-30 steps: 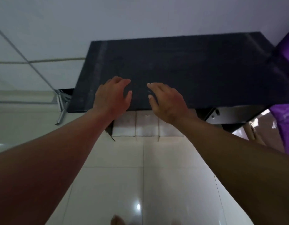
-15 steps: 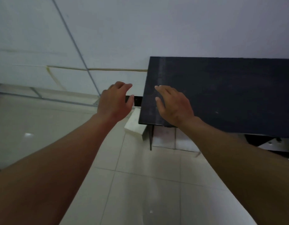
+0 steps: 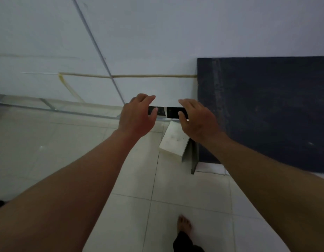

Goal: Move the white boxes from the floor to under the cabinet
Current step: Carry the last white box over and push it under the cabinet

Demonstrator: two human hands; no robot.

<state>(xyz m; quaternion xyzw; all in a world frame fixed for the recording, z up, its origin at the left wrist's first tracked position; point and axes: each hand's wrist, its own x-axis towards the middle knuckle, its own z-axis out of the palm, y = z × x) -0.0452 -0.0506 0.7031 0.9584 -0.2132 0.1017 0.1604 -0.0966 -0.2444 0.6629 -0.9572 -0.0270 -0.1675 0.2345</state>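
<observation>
A white box [image 3: 173,140] lies on the tiled floor just left of the black cabinet [image 3: 266,110], against its metal leg [image 3: 191,155]. Under the cabinet's front edge a strip of white [image 3: 210,169] shows, likely more boxes, mostly hidden. My left hand [image 3: 137,118] and my right hand [image 3: 198,120] are stretched forward above the box, fingers apart and curved, holding nothing. My right hand hides the box's upper right corner.
A white wall stands behind with a beige strip [image 3: 150,76] along it. A black skirting piece [image 3: 166,112] shows between my hands. A glass panel with a metal frame [image 3: 53,108] runs along the left. My bare foot [image 3: 184,224] is on the floor tiles [image 3: 132,206].
The view has swung left, so the cabinet now sits at the right. Both hands have come off the cabinet top and now hover over the white box beside it.
</observation>
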